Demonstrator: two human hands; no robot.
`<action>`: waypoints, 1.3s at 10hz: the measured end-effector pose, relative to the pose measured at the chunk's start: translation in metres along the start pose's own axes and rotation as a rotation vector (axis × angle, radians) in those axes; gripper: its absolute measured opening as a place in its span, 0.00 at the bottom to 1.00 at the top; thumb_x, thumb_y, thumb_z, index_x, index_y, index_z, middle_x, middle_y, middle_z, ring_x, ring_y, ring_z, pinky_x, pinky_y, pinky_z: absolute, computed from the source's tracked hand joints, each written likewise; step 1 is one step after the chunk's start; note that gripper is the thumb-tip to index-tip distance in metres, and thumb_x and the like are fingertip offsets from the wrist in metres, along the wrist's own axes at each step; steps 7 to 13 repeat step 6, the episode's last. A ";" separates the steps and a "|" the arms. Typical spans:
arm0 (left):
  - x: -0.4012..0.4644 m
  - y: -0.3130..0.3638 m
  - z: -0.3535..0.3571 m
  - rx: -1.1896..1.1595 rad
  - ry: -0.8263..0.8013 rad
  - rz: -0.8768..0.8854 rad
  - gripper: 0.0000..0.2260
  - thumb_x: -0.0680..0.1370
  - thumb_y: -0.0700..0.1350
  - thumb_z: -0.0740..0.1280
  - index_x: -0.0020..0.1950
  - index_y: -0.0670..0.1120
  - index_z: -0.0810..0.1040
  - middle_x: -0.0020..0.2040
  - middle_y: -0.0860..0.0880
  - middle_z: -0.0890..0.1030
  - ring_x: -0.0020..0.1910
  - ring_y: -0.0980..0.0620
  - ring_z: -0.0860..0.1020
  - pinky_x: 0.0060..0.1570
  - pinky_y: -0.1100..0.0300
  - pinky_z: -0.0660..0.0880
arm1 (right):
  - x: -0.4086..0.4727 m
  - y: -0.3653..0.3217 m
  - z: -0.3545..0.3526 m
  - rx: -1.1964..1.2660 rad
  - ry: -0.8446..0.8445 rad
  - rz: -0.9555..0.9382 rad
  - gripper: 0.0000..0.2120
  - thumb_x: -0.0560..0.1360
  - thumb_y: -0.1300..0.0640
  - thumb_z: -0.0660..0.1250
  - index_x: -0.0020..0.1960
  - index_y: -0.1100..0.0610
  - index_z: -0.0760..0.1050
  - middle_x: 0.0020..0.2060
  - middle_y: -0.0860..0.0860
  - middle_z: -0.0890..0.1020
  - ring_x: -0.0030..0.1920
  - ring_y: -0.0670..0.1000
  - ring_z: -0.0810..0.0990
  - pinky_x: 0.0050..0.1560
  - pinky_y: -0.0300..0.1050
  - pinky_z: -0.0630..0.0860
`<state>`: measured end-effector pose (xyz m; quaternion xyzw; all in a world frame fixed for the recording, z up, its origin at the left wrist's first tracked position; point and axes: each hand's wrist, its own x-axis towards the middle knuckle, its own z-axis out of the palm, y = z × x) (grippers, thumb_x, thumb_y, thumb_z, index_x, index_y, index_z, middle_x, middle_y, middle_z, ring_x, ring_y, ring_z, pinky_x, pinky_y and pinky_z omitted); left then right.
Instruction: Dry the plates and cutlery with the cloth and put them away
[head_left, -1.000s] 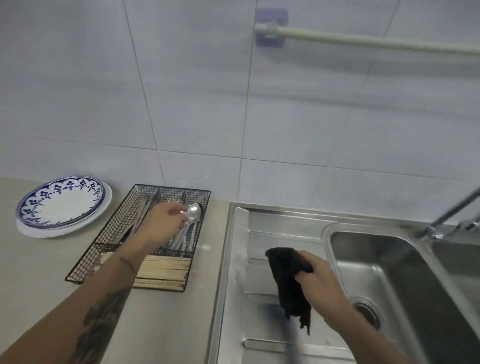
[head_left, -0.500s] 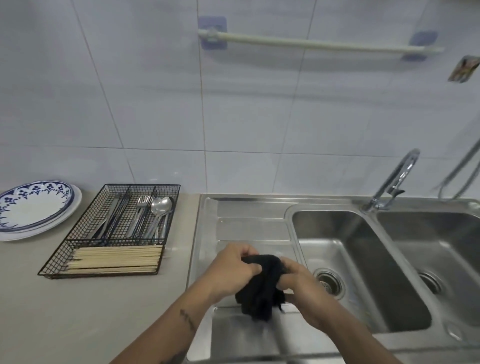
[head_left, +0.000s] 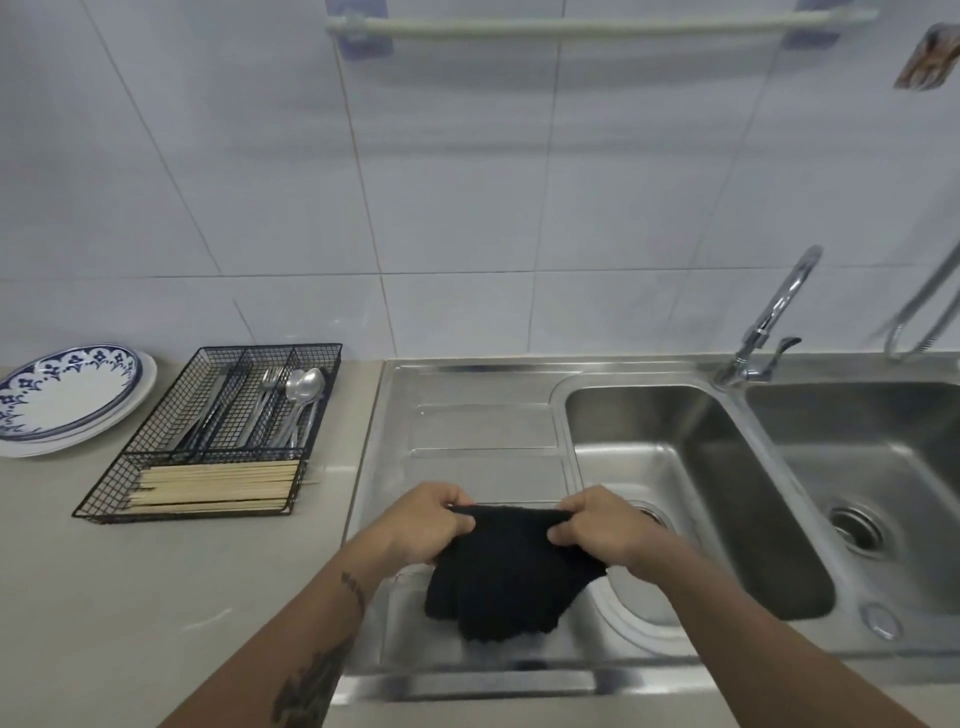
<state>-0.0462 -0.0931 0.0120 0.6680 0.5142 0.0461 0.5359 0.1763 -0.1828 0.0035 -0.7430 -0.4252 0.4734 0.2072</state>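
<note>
We look done drying: left hand (head_left: 427, 524) and right hand (head_left: 597, 529) pinch the cloth (head_left: 506, 577) spread at lower centre; plates (head_left: 67, 397) and cutlery (head_left: 291, 402) sit left, so next likely hang it on the rail (head_left: 597, 26).

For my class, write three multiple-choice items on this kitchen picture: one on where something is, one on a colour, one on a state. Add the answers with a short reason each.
1. Where do the wooden chopsticks lie?
A. In the sink basin
B. In the near compartment of the wire tray
C. On the plates

2. What colour is the cloth?
A. Black
B. White
C. Yellow

3. How is the cloth held?
A. Draped over the wall rail
B. Lying flat on the counter
C. Gripped by both hands, stretched between them

Answers:
1 B: the chopsticks fill the near end of the wire tray.
2 A: the cloth is black against the steel drainboard.
3 C: the left hand and right hand each pinch its top edge.
</note>
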 end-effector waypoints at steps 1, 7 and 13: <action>0.015 -0.023 0.026 0.311 0.190 0.003 0.11 0.81 0.40 0.63 0.61 0.48 0.78 0.58 0.45 0.80 0.55 0.46 0.80 0.59 0.51 0.78 | 0.009 0.021 0.008 -0.157 0.189 0.019 0.19 0.75 0.57 0.64 0.65 0.53 0.73 0.58 0.53 0.80 0.57 0.54 0.79 0.56 0.49 0.76; 0.002 -0.018 0.075 0.924 0.214 0.160 0.26 0.80 0.53 0.59 0.77 0.46 0.63 0.78 0.45 0.62 0.76 0.45 0.61 0.75 0.43 0.57 | -0.019 0.031 0.024 -0.616 0.057 -0.230 0.27 0.77 0.49 0.59 0.76 0.51 0.61 0.76 0.50 0.63 0.75 0.56 0.61 0.72 0.57 0.63; 0.002 -0.018 0.075 0.924 0.214 0.160 0.26 0.80 0.53 0.59 0.77 0.46 0.63 0.78 0.45 0.62 0.76 0.45 0.61 0.75 0.43 0.57 | -0.019 0.031 0.024 -0.616 0.057 -0.230 0.27 0.77 0.49 0.59 0.76 0.51 0.61 0.76 0.50 0.63 0.75 0.56 0.61 0.72 0.57 0.63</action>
